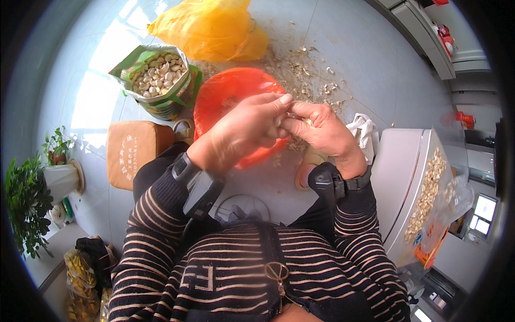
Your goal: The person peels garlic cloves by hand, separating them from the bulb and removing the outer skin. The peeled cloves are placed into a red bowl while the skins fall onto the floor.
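My left hand [245, 124] and my right hand [322, 126] meet fingertip to fingertip above a red plastic-lined basin [217, 92]. Pale garlic [307, 121] shows between the fingers of the right hand. The left hand's curled fingers also close around garlic, mostly hidden by the fingers. What lies in the basin is largely covered by my hands. To the basin's left stands a green shopping bag [161, 106], filled with unpeeled garlic cloves [159, 76].
A yellow mesh sack [209, 30] lies beyond the basin. Garlic skins [305, 72] litter the floor. On the left are a brown stool [132, 155] and potted plants [28, 201]. A white cabinet [396, 169] at right carries garlic cloves [428, 193]; a white cloth [364, 133] lies nearby.
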`<state>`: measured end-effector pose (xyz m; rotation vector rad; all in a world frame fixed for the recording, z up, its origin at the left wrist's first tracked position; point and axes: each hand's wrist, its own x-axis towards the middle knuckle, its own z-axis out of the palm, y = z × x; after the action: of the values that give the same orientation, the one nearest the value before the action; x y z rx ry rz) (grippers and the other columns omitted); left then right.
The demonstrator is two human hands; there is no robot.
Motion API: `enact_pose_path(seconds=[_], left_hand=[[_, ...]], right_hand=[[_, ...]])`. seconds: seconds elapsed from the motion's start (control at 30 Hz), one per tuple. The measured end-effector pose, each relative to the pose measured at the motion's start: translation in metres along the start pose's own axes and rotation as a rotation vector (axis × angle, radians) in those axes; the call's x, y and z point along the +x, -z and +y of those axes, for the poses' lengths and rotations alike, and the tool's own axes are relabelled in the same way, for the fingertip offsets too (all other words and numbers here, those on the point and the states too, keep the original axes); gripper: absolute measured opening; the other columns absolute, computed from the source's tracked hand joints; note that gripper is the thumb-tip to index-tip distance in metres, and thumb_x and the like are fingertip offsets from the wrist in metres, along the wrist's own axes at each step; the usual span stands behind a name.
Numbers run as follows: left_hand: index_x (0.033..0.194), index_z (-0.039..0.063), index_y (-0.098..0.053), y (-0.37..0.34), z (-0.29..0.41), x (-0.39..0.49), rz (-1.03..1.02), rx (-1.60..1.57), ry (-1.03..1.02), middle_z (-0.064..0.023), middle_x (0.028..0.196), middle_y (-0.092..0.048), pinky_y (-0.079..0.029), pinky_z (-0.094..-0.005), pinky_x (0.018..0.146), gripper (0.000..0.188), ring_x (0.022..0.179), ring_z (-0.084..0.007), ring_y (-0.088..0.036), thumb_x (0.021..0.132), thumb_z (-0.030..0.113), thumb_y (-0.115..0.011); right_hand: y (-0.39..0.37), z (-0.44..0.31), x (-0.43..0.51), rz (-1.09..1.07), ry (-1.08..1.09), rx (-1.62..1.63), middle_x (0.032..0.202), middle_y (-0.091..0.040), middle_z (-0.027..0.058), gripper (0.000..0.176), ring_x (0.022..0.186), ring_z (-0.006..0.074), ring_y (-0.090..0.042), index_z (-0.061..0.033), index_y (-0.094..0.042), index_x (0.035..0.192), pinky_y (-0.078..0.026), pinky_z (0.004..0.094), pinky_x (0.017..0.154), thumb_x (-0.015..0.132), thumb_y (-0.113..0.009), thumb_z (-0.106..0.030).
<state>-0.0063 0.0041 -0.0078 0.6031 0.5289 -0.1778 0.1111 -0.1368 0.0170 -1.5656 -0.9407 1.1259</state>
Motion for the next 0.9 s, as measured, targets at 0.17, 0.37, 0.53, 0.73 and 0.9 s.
enact_pose_path(seconds=[0.17,0.37,0.53,0.73,0.9], left_hand=[[0.120,0.008,-0.060,-0.001,0.002,0.002,-0.043,-0.101,-0.037,0.0006,0.088,-0.062,-0.033,-0.0175,0.041,0.031,0.064,-0.0068,-0.058,0.100,0.031,-0.058],[0.119,0.004,-0.061,0.002,-0.003,0.004,-0.036,0.020,-0.196,-0.0028,0.088,-0.062,-0.035,-0.0197,0.042,0.031,0.063,-0.0079,-0.056,0.098,0.027,-0.060],[0.108,0.002,-0.063,0.004,-0.004,0.008,-0.064,-0.114,-0.177,-0.0028,0.083,-0.062,-0.034,-0.0196,0.042,0.022,0.058,-0.0064,-0.051,0.096,0.021,-0.062],[0.101,0.005,-0.063,0.007,-0.002,0.008,-0.043,-0.271,-0.157,-0.0030,0.081,-0.062,-0.034,-0.0198,0.040,0.016,0.057,-0.0057,-0.050,0.094,0.019,-0.062],[0.096,0.005,-0.059,0.008,-0.003,0.005,-0.057,-0.036,-0.226,0.0007,0.080,-0.055,-0.033,-0.0182,0.051,0.017,0.064,-0.0051,-0.046,0.095,0.022,-0.060]], right_hand=[[-0.004,0.003,-0.002,0.178,-0.046,0.138,0.088,-0.069,0.0035,0.013,0.071,0.0059,-0.060,-0.0010,-0.066,0.099,-0.048,0.0202,0.064,0.095,-0.064,-0.013],[0.000,0.004,0.001,0.275,-0.216,0.315,0.074,-0.060,-0.0044,0.018,0.059,-0.0007,-0.049,-0.0037,-0.067,0.092,-0.036,0.0173,0.050,0.097,-0.063,-0.021],[-0.005,0.008,0.000,0.315,-0.137,0.436,0.065,-0.049,-0.0070,0.024,0.050,0.0001,-0.036,-0.0040,-0.063,0.089,-0.030,0.0182,0.045,0.100,-0.059,-0.024],[-0.013,0.004,-0.002,0.435,0.147,-0.142,0.077,-0.064,0.0011,0.021,0.068,0.0070,-0.056,0.0002,-0.066,0.099,-0.047,0.0252,0.063,0.099,-0.058,-0.019],[-0.017,0.004,-0.001,0.463,0.193,-0.242,0.080,-0.069,0.0081,0.017,0.073,0.0102,-0.063,0.0006,-0.066,0.100,-0.051,0.0292,0.068,0.097,-0.058,-0.014]])
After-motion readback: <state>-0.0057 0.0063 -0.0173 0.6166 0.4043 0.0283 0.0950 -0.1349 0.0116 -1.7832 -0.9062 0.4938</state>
